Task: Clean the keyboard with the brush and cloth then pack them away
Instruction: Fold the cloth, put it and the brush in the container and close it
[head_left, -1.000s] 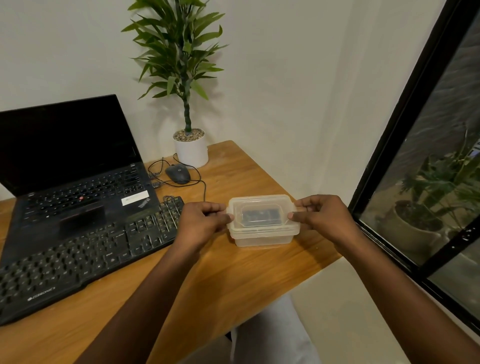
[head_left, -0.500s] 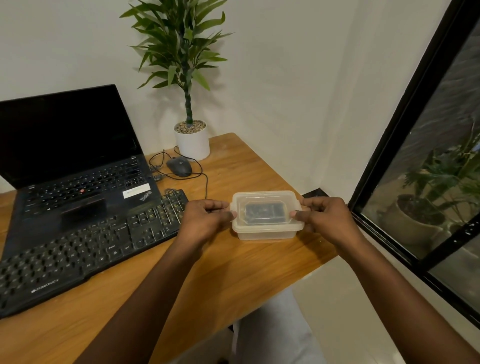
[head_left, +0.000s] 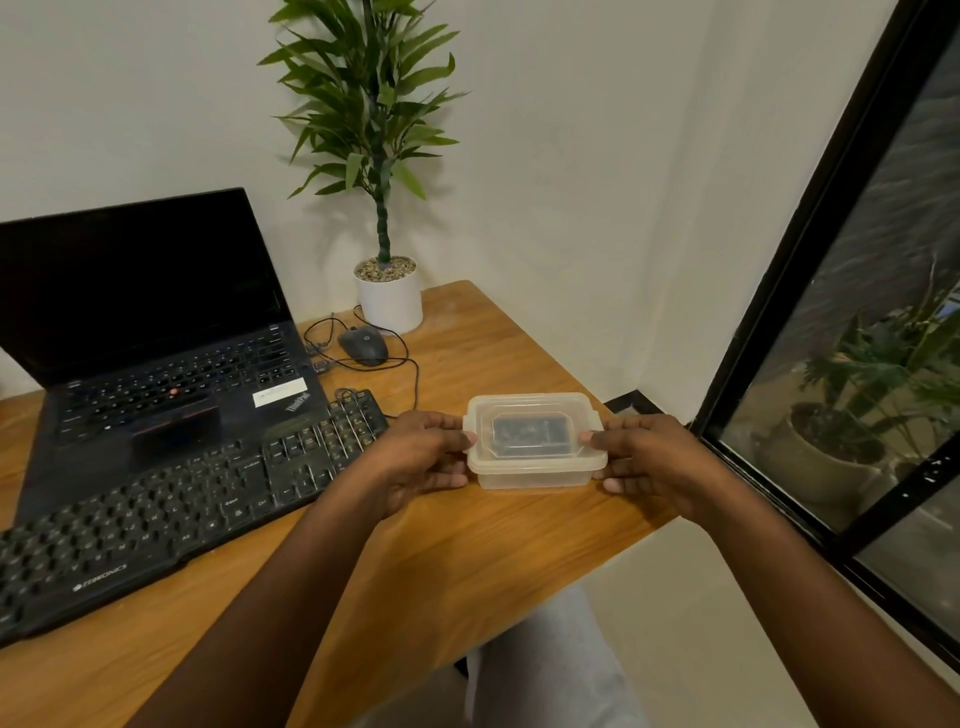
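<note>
Translucent rectangular plastic box (head_left: 535, 470): milky-clear, unpatterned; dark grey-black contents (head_left: 529, 434) show through lid.
Flat black plastic keyboard (head_left: 156, 514): black keys, pale legends, white brand lettering at front edge.
Open black laptop (head_left: 171, 415): dark screen, red pointing stud, white sticker.
Wooden table (head_left: 441, 597): warm orange-brown, streaked grain.
Rounded dark grey mouse (head_left: 363, 347): black cable.
White cylindrical pot (head_left: 390, 304): beige-grey pebbles, green leaves.
Black window frame (head_left: 779, 291).
Wall off-white.

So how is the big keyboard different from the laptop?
The keyboard lies flat, nearer the person; the laptop stands open behind it, with a dark screen. The keyboard has a number pad at its right end; the laptop has a red dot among its keys. Both are black, on the wooden table.
</note>
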